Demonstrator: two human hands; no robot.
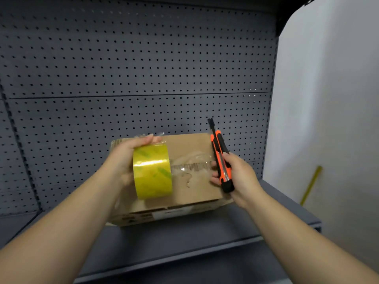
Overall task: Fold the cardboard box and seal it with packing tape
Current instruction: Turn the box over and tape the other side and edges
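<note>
A folded brown cardboard box sits on a dark grey shelf. My left hand grips a yellow roll of packing tape above the box's left half. A clear strip of tape runs from the roll to the right across the box top. My right hand holds an orange and black utility knife at the box's right edge, its tip pointing up and away from me, its blade end beside the strip's right end.
The grey shelf ends at a front lip just below my forearms. A grey pegboard rises right behind the box. A white wall stands to the right, with a yellow stick leaning against it.
</note>
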